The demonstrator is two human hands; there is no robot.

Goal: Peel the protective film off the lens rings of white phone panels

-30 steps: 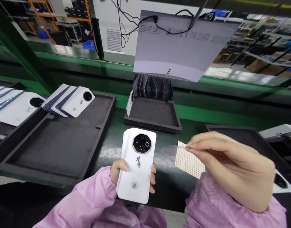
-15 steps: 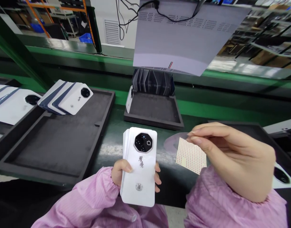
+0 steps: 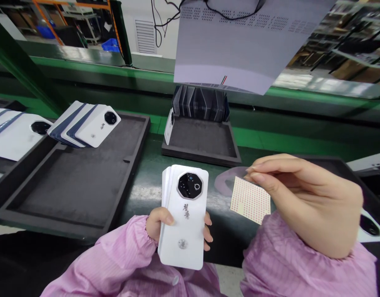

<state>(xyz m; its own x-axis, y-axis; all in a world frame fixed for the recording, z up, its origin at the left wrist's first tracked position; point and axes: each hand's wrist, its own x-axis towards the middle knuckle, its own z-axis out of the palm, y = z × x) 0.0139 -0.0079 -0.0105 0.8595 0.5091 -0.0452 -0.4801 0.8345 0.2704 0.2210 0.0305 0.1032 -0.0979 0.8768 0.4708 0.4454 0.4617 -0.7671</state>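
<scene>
While the left hand (image 3: pixel 160 225) grips a stack of white covers (image 3: pixel 184 218), right hand (image 3: pixel 307 202) pinches a dotted sheet (image 3: pixel 249 200)

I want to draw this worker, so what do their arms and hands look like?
Both arms wear loose pink sleeves: the left sleeve and right sleeve have fine stripes and gathered elastic cuffs at the wrists. The left hand and right hand are bare, with no gloves, rings or watch in sight.

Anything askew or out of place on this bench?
Two things. A fanned stack of white covers sits tilted across the rim of the big tray, not flat inside. One white cover stands on edge against the left wall of the small tray. No damage or spills visible.
</scene>
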